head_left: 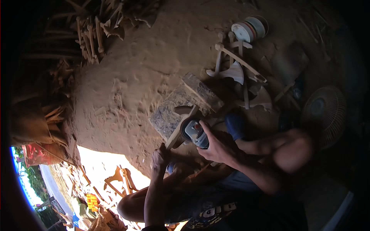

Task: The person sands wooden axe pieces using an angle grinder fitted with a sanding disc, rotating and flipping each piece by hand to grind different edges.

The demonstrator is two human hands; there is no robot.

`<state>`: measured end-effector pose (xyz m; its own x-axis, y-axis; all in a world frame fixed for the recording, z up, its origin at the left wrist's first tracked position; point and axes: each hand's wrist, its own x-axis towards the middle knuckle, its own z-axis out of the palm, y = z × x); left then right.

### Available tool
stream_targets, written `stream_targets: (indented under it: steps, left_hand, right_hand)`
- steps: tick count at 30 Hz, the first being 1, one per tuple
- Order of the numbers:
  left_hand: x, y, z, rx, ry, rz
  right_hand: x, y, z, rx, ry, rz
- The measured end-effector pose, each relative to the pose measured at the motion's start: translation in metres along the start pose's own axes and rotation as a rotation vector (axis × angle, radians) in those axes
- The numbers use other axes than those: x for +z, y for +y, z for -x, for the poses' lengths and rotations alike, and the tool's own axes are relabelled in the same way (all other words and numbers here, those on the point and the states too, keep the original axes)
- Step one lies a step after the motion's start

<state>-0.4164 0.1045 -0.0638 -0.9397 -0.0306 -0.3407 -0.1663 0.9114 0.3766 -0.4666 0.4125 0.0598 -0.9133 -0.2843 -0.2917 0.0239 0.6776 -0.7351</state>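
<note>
My right hand (214, 148) is wrapped round the body of a grey angle grinder (195, 133), whose disc side faces a wooden piece. My left hand (159, 159) grips the lower end of that wooden piece (175, 134), which has a straight bar and curved parts at its sides. The piece rests over a worn, dusty block (165, 115) on the ground. A thick wooden board (202, 92) lies across the block's far side. The grinder hides part of the wooden piece.
Carved wooden pieces (233, 72) lie at the upper right beside a white bucket (243, 31). A round fan grille (325, 115) stands at the right. More wooden parts (90, 40) are piled upper left, with others (119, 180) in sunlight lower left. A red sack (40, 154) is at the left.
</note>
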Motion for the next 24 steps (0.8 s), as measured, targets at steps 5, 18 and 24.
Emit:
stream_targets:
  steps: [5, 18, 24]
  left_hand:
    - [0.004, -0.002, 0.001, -0.004, 0.013, 0.017]
    - [0.008, -0.006, 0.0, 0.02, 0.053, -0.009]
    - [0.012, -0.011, -0.002, 0.001, 0.033, -0.031]
  right_hand:
    - [-0.01, 0.003, 0.003, 0.053, 0.059, 0.032]
    - [-0.008, 0.036, -0.011, -0.021, 0.274, 0.158]
    - [-0.018, 0.019, -0.014, 0.056, 0.157, 0.174]
